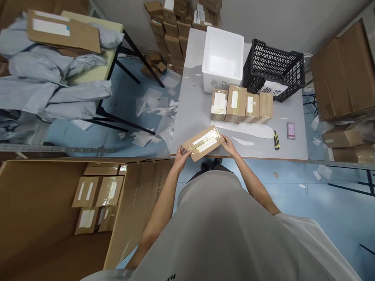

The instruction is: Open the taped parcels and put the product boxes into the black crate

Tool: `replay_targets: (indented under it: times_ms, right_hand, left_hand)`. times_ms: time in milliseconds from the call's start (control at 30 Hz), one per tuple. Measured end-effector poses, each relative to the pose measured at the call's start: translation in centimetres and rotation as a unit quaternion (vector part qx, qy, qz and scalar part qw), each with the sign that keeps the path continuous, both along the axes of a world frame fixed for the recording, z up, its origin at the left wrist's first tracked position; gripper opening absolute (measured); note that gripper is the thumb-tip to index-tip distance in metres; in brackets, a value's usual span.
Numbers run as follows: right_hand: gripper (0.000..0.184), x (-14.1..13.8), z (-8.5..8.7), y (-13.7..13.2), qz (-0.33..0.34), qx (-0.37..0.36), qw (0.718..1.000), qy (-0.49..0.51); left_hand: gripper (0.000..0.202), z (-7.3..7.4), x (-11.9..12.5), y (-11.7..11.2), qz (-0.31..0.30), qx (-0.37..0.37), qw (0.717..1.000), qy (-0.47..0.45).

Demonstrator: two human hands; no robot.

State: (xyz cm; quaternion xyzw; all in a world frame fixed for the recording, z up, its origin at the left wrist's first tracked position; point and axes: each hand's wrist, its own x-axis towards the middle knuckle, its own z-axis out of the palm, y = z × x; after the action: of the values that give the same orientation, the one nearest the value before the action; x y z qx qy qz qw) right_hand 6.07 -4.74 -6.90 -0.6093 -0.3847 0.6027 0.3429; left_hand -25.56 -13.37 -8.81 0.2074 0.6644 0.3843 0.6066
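A taped cardboard box (203,143) with white label strips is held tilted at the table's front edge. My left hand (181,159) grips its near left end, and my right hand (229,146) holds the right end. Behind it, several small cardboard boxes stand in a row; the leftmost box (219,104) carries a white label. A yellow and black utility knife (276,140) lies to the right on the grey table (193,113), with a pink phone-like device (290,130) beyond it. White paper backing (246,128) lies between the row and my hands.
At the table's back stand a white foam bin (222,80) and a black plastic crate (274,66). A large carton (140,195) at my left contains several boxes. Grey parcels (58,89) cover a side table. Paper scraps (149,101) litter the floor. Cartons (342,74) are stacked at right.
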Motion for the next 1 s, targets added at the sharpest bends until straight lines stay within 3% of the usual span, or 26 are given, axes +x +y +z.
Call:
replay_targets:
  times_ms: [100, 267, 467, 567, 733, 867, 1000]
  right_hand:
    - [0.067, 0.5, 0.4, -4.0, -0.026, -0.012, 1.0, -0.004]
    - [0.079, -0.5, 0.9, -9.5, -0.087, -0.038, 0.995, -0.005]
    - [0.081, -0.3, 2.8, -12.6, -0.148, -0.039, 0.988, -0.001]
    - [0.077, 1.3, 4.2, -11.9, -0.133, -0.03, 0.99, -0.038]
    - [0.062, 4.6, 5.3, -8.1, -0.088, 0.027, 0.99, -0.103]
    - [0.047, 6.5, 4.6, -4.9, -0.043, 0.031, 0.987, -0.149]
    - [0.053, 8.3, 2.9, -2.6, 0.009, 0.036, 0.989, -0.141]
  left_hand:
    - [0.108, -0.6, 1.4, -2.0, 0.02, -0.023, 1.0, 0.008]
    - [0.083, -1.5, 2.9, -5.3, -0.036, 0.015, 0.999, -0.01]
    - [0.086, -1.4, 3.3, -5.2, -0.05, 0.066, 0.996, 0.023]
    - [0.09, -0.9, 3.9, -4.0, -0.07, 0.095, 0.993, 0.018]
    - [0.089, -0.7, 6.2, -2.0, -0.074, 0.11, 0.991, -0.021]
    - [0.085, -1.2, 8.5, -0.4, -0.094, 0.117, 0.988, -0.028]
    - [0.085, -2.1, 9.9, 1.2, -0.1, 0.136, 0.985, 0.016]
